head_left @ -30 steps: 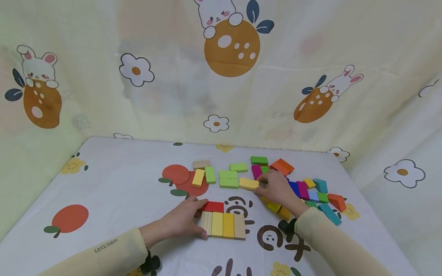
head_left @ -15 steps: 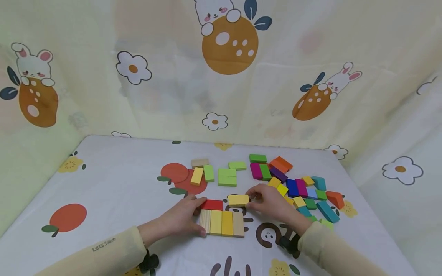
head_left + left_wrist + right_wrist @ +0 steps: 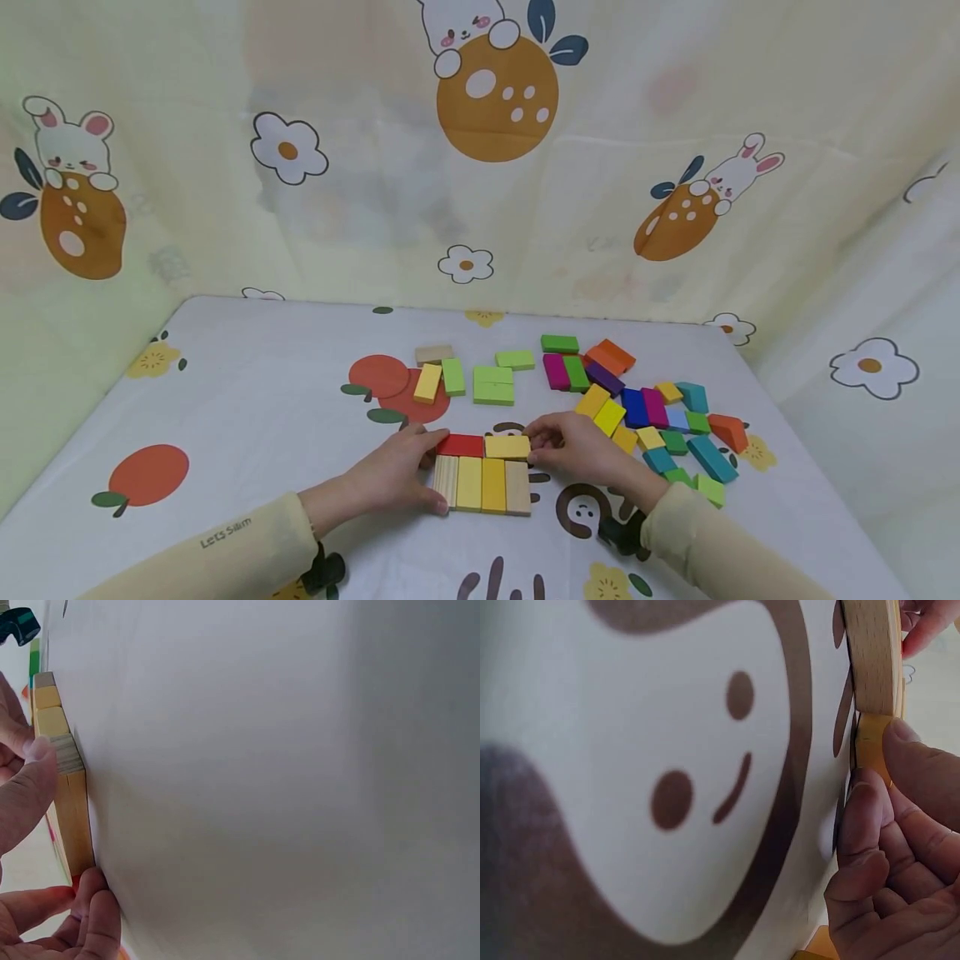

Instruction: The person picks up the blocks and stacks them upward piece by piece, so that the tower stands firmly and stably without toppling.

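Note:
My right hand [image 3: 573, 450] pinches the right end of a yellow building block [image 3: 507, 447] between thumb and fingers; the right wrist view shows the thumb on that block's end. The yellow block lies level with a red block [image 3: 461, 446], end to end. Just in front stand side by side a striped wooden block [image 3: 446, 483], a pale yellow block [image 3: 469, 483], a deeper yellow block [image 3: 493, 485] and a plain wooden block [image 3: 517, 487]. My left hand [image 3: 382, 475] grips the group's left side, thumb at the striped block's near end, fingers at the red block.
Behind the group lie several light green blocks [image 3: 493, 386], a loose yellow block [image 3: 427, 383] and a beige block [image 3: 434, 355]. A mixed pile, with a dark blue block [image 3: 634, 408] in it, spreads to the right. A printed curtain [image 3: 360, 233] rises behind the table.
My right hand has picked the yellow block from beside the light green ones, brought it toward me and left, and set it against the red block. The left hand stays in place.

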A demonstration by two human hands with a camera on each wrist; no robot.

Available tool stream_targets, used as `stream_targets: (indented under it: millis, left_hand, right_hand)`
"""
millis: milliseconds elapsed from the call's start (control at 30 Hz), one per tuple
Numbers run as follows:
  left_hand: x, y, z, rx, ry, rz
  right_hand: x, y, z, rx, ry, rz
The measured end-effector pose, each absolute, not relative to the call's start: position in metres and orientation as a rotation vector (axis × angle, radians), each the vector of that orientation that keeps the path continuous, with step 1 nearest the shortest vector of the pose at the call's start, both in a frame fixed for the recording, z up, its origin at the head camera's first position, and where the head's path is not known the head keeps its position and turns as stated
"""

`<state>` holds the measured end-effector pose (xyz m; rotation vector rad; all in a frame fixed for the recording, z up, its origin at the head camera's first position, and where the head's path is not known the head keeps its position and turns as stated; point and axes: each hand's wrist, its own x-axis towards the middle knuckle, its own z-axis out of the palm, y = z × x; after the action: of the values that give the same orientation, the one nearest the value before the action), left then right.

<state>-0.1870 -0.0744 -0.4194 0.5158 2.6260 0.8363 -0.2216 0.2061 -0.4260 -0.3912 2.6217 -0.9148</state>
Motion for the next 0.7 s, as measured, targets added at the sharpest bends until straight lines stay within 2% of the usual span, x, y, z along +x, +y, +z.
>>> stream_targets:
  millis: [700]
  left_hand:
    - [-0.1884,-0.0763,-0.4206,0.536,2.629,0.835]
  right_hand:
    - [-0.2199,0.2083,-0.4251,-0.389,2.540,-0.994]
